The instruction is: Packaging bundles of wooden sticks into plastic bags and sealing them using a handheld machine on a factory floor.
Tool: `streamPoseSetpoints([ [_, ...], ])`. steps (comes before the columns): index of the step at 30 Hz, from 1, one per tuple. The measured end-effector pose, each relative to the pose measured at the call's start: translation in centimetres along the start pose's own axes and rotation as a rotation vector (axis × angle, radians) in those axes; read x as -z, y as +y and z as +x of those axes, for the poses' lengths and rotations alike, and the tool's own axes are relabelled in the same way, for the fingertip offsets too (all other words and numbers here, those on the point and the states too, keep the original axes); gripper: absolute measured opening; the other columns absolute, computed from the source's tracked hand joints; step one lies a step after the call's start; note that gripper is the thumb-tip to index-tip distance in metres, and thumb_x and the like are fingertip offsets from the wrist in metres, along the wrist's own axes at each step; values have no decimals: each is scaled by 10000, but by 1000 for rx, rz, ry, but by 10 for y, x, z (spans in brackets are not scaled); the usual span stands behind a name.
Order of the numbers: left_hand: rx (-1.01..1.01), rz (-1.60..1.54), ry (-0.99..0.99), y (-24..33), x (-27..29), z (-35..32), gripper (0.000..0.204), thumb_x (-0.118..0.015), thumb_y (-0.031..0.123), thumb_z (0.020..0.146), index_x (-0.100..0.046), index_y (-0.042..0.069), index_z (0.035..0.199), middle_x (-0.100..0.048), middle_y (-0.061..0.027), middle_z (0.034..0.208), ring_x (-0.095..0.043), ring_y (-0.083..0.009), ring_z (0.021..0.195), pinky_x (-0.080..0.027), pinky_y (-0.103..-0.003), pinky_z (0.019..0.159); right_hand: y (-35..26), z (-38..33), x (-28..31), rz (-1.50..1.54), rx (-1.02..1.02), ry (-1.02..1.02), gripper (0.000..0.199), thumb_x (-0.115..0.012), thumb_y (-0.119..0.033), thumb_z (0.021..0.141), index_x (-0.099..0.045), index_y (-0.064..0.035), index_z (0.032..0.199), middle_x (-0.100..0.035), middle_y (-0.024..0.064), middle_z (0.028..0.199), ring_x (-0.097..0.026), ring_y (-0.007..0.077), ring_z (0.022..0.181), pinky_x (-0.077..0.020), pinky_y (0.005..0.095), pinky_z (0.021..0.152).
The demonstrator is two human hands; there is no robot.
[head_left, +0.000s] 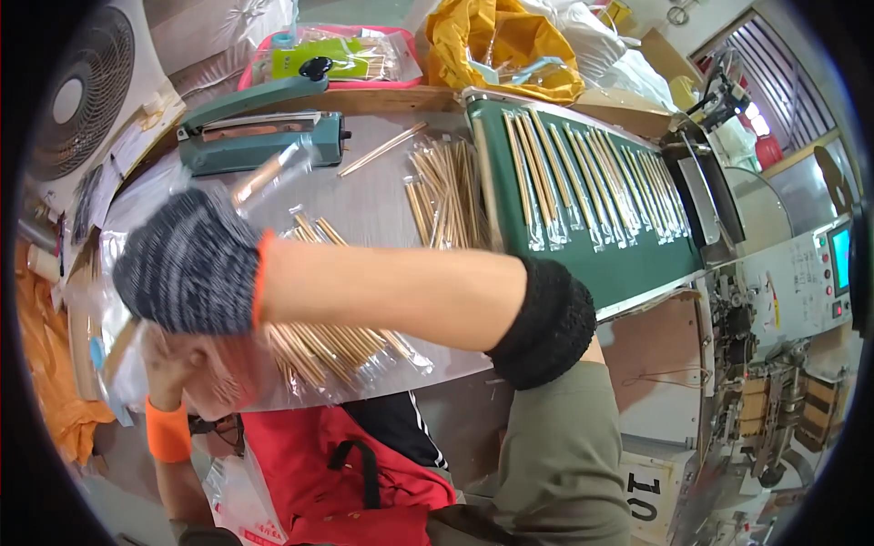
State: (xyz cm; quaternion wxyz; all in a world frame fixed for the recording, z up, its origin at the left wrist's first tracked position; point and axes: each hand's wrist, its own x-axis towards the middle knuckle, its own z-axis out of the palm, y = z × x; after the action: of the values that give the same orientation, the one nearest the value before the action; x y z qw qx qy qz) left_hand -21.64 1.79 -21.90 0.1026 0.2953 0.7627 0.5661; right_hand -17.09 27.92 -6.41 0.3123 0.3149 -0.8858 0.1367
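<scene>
My right hand, in a grey-and-black knit glove with an orange cuff, reaches across to the left side of the table. It looks closed, its fingers hidden from above. A blurred pair of chopsticks in clear wrap sticks out past the glove's upper edge. Just below is my left hand, smeared by motion, above an orange wristband; its fingers cannot be made out. Under my right forearm lies a pile of wrapped chopsticks. Farther off rests a heap of chopsticks, beside one loose pair.
A green hand-lever sealer stands at the back left, near a fan. On the right, a green conveyor belt carries a row of wrapped chopsticks. A pink tray and a yellow bag line the far edge.
</scene>
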Motion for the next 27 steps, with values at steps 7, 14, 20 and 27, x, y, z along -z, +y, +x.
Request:
streamPoseSetpoints([
  [7,433,-517,-177,64,-58,81,440,-642,151,734,-496,-24,1111,-582,-70,987,-570,-129,843,-466,-258,753,183,-51,-20,-544,-403,87,324,-575,-228,687,-589,-132,996,-575,181,988,-555,317,907,-458,415,746],
  [14,578,-450,-291,48,-74,159,409,-563,150,816,-471,-35,1169,-596,-113,1047,-605,-189,901,-503,-309,770,224,-36,0,-174,-691,-211,350,-527,-395,818,-595,-122,1026,-601,195,950,-577,357,872,-454,425,800],
  [20,792,-763,-409,43,-80,235,333,-551,189,844,-542,-25,1099,-633,-140,966,-642,-194,802,-539,-331,721,242,-57,-14,-273,-570,-75,364,-510,-358,832,-551,-142,1122,-574,209,1030,-550,366,949,-442,432,835],
  [27,839,-751,-316,30,-77,224,312,-588,211,826,-581,-19,1037,-650,-139,905,-654,-199,735,-557,-326,641,226,-86,-43,-51,-978,-213,370,-564,-268,816,-526,-123,1155,-576,218,1010,-541,374,947,-436,442,813],
])
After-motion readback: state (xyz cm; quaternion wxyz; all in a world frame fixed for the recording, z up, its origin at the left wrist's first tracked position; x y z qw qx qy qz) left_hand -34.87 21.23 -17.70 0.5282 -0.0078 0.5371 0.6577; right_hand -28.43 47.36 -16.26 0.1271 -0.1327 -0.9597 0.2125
